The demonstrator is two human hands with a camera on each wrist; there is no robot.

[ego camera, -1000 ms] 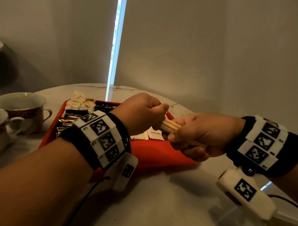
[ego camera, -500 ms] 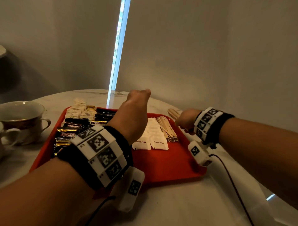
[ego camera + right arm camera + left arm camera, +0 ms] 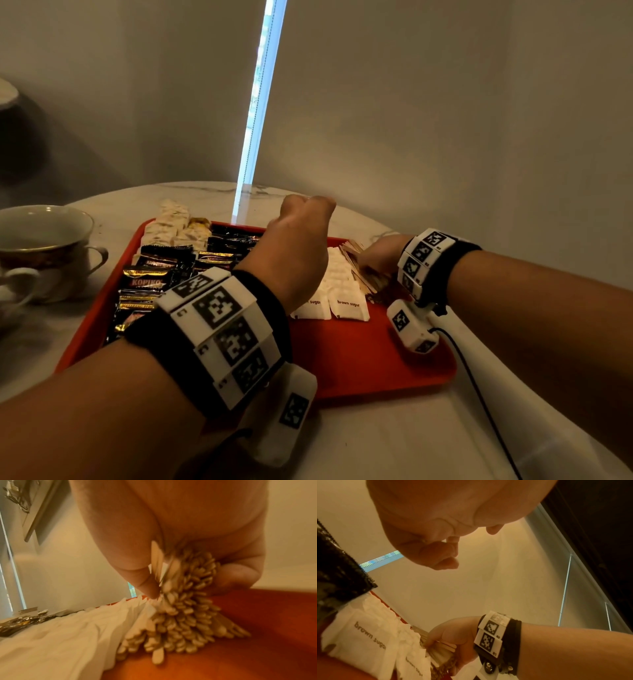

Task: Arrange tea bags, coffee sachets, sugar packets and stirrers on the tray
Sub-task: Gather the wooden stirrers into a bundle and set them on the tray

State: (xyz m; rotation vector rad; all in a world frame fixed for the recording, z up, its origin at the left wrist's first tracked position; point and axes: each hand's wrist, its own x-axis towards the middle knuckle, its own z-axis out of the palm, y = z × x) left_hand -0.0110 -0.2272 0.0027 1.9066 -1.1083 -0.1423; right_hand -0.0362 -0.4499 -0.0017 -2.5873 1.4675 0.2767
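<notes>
Stirrers (image 3: 185,616) lay fanned at the right of the red tray (image 3: 359,359), the right hand (image 3: 380,255) clamped round their bundle. Beside them sat sugar packets (image 3: 346,294) printed "brown sugar", then dark coffee sachets (image 3: 161,277) marked "KOPIKO", with pale tea bags (image 3: 171,222) behind. The left hand (image 3: 294,253) hovered above, curled and holding nothing.

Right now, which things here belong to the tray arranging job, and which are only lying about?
For the job:
red tray
wooden stirrers, held by the right hand
brown sugar packets
coffee sachets
pale packets at the tray's far corner, perhaps tea bags

Lying about:
cup on the table, left of the tray
</notes>
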